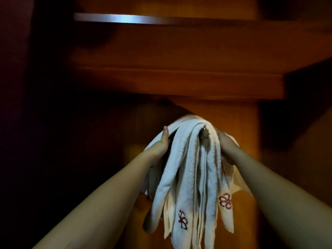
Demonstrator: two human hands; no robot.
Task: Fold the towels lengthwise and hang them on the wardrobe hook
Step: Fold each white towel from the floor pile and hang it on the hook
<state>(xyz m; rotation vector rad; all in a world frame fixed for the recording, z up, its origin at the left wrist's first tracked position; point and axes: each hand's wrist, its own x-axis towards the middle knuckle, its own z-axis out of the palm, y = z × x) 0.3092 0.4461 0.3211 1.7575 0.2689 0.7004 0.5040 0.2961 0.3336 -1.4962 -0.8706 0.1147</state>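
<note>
While both hands, left (162, 141) and right (227, 146), grip the folded towels (190, 177) draped over the hook (204, 134), hanging looks nearly finished; only releasing remains.

— Where do the towels (190, 169) sit?
— Draped over the wardrobe hook (204, 133), whose tip pokes out between their folds near the top of the bundle; their ends hang down below it.
— And the hands?
— The left hand (162, 141) is on the left side of the bundle, thumb up against it. The right hand (225, 144) is on the right side, partly tucked into the cloth.
— What's behind?
— The wardrobe panel (233, 123), directly behind the towels. Above the hook a shelf (179, 83) juts forward, and higher still a rail (122, 18) runs across, left to right.
</note>
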